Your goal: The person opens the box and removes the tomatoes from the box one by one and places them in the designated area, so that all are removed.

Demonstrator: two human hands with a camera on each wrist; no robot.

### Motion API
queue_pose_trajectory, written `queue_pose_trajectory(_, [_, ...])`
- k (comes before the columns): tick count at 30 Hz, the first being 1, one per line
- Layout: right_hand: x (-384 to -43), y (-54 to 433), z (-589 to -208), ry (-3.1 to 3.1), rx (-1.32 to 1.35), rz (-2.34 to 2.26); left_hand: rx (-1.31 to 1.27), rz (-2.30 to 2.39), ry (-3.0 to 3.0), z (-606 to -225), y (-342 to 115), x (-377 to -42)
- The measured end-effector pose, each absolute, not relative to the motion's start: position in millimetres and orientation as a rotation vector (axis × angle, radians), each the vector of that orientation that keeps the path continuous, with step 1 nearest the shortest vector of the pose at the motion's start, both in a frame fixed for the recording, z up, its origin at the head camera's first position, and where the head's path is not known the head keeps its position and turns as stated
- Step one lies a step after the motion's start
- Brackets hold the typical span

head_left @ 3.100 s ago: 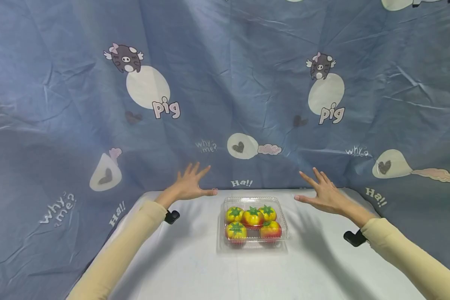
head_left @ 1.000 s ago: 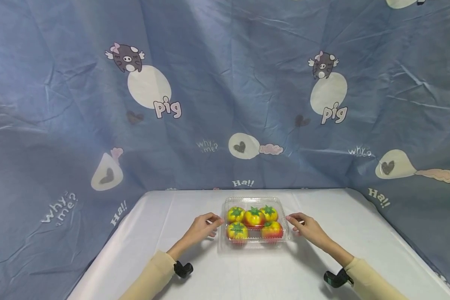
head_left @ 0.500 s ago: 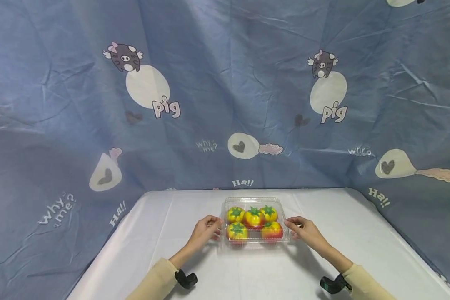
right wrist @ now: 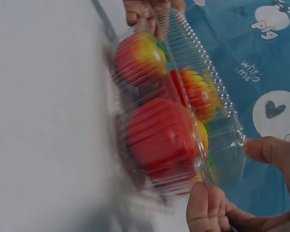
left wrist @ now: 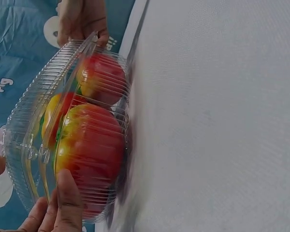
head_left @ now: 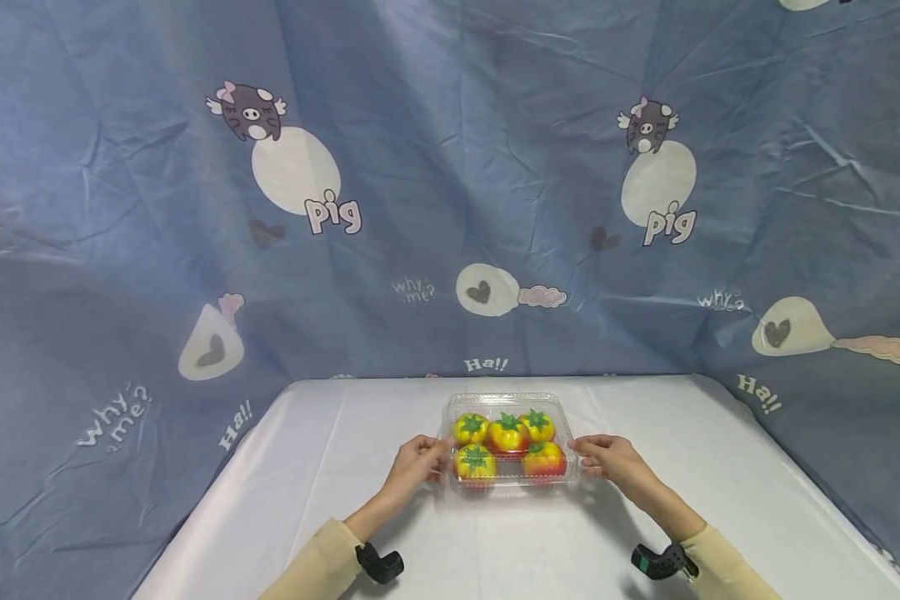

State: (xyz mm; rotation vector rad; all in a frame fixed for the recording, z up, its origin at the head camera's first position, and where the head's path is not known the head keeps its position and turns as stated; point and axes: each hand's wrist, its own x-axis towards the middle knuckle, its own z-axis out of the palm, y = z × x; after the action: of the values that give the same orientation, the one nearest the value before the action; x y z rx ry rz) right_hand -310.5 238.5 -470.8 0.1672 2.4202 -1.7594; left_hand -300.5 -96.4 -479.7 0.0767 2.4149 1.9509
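Observation:
On the white table, a clear plastic clamshell box [head_left: 504,400] holds several red-and-yellow tomato-like fruits [head_left: 507,435] with green leafy tops. Its lid is down. At the box's left side, my left hand [head_left: 416,465] grips the edge; in the left wrist view its fingertips [left wrist: 68,191] press the ribbed side wall while the thumb lies at the lid. My right hand [head_left: 613,462] grips the opposite side. The right wrist view shows its thumb [right wrist: 268,150] against the lid and its curled fingers [right wrist: 208,205] under the rim. Ribbed plastic partly blurs the fruits.
A blue curtain [head_left: 390,217] with pig prints hangs behind the white-covered table [head_left: 510,550] and along its sides. A black wrist device sits on the left wrist [head_left: 379,564] and another on the right wrist [head_left: 658,561].
Both hands have come down from their raised, spread position to the box's two sides. Over the last second they have moved inward and taken hold of it. The box stays in place.

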Motion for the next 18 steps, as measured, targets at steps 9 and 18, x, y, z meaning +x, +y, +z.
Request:
queue_pose_trajectory(9, [-310.7,241.2,-464.8,2.448,0.158,-1.651,0.118,1.951,2.415,-463.4,-94.5,-286.7])
queue_pose_trajectory(18, [-313.2,239.3,-460.8,2.466,0.016,-1.602,0.147,1.938,2.389,-457.2,-95.8,-284.2])
